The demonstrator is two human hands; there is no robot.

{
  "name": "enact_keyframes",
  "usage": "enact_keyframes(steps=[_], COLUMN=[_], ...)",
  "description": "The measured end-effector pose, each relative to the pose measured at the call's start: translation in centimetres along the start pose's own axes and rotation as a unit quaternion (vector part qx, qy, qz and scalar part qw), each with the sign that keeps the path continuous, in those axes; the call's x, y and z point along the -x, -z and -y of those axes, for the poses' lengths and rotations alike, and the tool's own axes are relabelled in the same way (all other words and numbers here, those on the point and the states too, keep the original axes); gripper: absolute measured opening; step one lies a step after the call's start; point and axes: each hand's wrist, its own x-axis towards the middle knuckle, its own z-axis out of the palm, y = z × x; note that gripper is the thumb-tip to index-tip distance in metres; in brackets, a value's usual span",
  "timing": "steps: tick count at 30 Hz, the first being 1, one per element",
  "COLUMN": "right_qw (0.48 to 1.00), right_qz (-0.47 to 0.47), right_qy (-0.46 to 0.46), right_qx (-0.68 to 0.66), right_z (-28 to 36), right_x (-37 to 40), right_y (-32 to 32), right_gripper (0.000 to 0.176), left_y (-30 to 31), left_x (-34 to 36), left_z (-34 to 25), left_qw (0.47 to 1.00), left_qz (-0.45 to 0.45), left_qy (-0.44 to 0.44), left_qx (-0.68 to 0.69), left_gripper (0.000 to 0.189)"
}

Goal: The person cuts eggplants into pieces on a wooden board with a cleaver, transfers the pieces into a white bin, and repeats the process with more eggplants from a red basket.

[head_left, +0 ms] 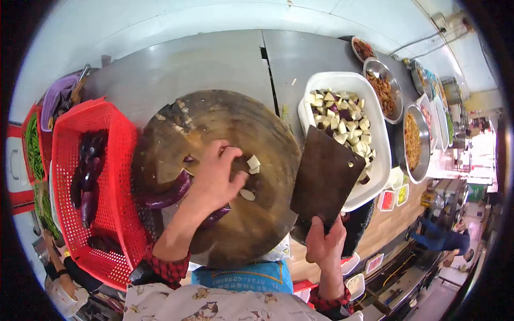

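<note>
On the round wooden chopping block [267, 208], my left hand [217, 174] has bent fingers held apart, close to a few cut eggplant pieces [254, 164]. A length of purple eggplant [168, 195] lies to the left of that wrist, and another eggplant piece [217, 215] is partly hidden under the forearm. My right hand [325, 243] grips a cleaver [327, 179] by its handle end. Its wide dark blade is over the block's right edge and the near side of a white tub [381, 182], which holds diced eggplant [342, 117].
A red basket [120, 155] with whole eggplants [91, 176] stands left, beside green vegetables [33, 144] and a purple basket [63, 88]. Metal bowls [383, 88] of food line the right. Other people, one in blue [444, 238], are at both sides.
</note>
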Motion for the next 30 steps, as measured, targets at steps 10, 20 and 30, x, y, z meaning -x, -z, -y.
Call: enact_keyframes(steps=[10,20,30], right_qw=[0.999,0.951,0.955], right_qz=[-0.017,-0.304,-0.227], right_qy=[-0.028,0.009,-0.060], right_qx=[0.000,-0.052,-0.179], right_z=[-5.6,-10.4,-11.7], right_x=[3.4,7.1,6.4], right_y=[2.4,12.9,13.2], right_gripper=[0.024,0.008,0.016], left_y=[-4.0,-7.9,-4.7], left_x=[1.6,4.2,8.6], left_z=[-3.8,-16.3,-11.3], left_qw=[0.993,0.934,0.999], left_qz=[0.019,0.215,0.028], left_qy=[0.075,-0.044,0.009], left_qx=[-0.091,0.280,0.030], left_gripper=[0.053,0.075,0.037])
